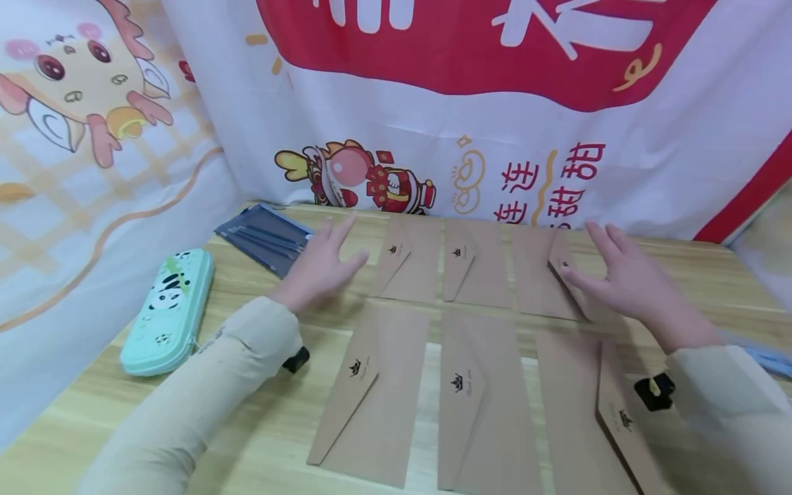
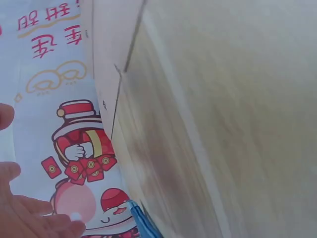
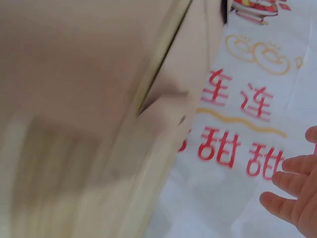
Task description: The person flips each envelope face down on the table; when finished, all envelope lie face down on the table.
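Several brown kraft envelopes lie in two rows on the table, each with a pointed flap and a small black crown print. Over the left end of the back row, my left hand (image 1: 322,265) hovers with fingers spread, beside the back left envelope (image 1: 414,261). My right hand (image 1: 631,278) is held above the flap of the back right envelope (image 1: 538,275), fingers apart and holding nothing. In the front row are the left envelope (image 1: 390,399), the middle envelope (image 1: 504,412) and the right envelope (image 1: 572,405). Both wrist views show spread fingers at the edge.
A mint panda pencil case (image 1: 167,313) lies at the left. Behind the left hand is a dark zip pouch (image 1: 262,237). A blue item (image 1: 770,361) shows partly beyond the right sleeve. Printed cloth (image 1: 371,103) hangs along the back and left of the wooden table (image 1: 260,419).
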Available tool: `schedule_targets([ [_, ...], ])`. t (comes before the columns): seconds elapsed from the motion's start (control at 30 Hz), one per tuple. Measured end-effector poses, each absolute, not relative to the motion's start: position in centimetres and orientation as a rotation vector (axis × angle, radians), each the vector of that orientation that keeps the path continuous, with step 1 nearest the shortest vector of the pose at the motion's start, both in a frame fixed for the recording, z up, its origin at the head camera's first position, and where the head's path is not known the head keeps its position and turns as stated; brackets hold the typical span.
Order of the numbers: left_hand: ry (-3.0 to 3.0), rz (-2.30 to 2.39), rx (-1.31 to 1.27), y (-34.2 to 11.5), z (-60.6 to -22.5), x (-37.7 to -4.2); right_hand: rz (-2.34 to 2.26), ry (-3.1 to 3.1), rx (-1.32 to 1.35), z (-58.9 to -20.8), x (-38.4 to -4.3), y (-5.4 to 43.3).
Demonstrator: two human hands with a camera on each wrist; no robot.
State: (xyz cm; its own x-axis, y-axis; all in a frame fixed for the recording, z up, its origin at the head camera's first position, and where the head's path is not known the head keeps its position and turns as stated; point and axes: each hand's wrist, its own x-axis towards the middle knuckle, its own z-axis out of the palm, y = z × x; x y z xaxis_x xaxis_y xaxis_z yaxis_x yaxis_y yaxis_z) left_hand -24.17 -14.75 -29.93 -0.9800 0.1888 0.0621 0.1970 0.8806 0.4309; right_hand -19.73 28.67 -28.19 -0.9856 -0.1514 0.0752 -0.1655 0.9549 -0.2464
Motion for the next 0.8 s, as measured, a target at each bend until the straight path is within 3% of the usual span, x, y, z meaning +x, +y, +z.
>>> schedule_targets([
  [0.33,-2.847,-1.034,-0.395,-14.4,-29.6,-25.3,0.508,-2.931,0.436,-27.1,-21.6,24.1],
  [0.8,-2.697,-1.44,-0.3,-13.5,-30.2,-25.6,0.776,-2.884,0.577,-28.0,-24.0,17.2],
])
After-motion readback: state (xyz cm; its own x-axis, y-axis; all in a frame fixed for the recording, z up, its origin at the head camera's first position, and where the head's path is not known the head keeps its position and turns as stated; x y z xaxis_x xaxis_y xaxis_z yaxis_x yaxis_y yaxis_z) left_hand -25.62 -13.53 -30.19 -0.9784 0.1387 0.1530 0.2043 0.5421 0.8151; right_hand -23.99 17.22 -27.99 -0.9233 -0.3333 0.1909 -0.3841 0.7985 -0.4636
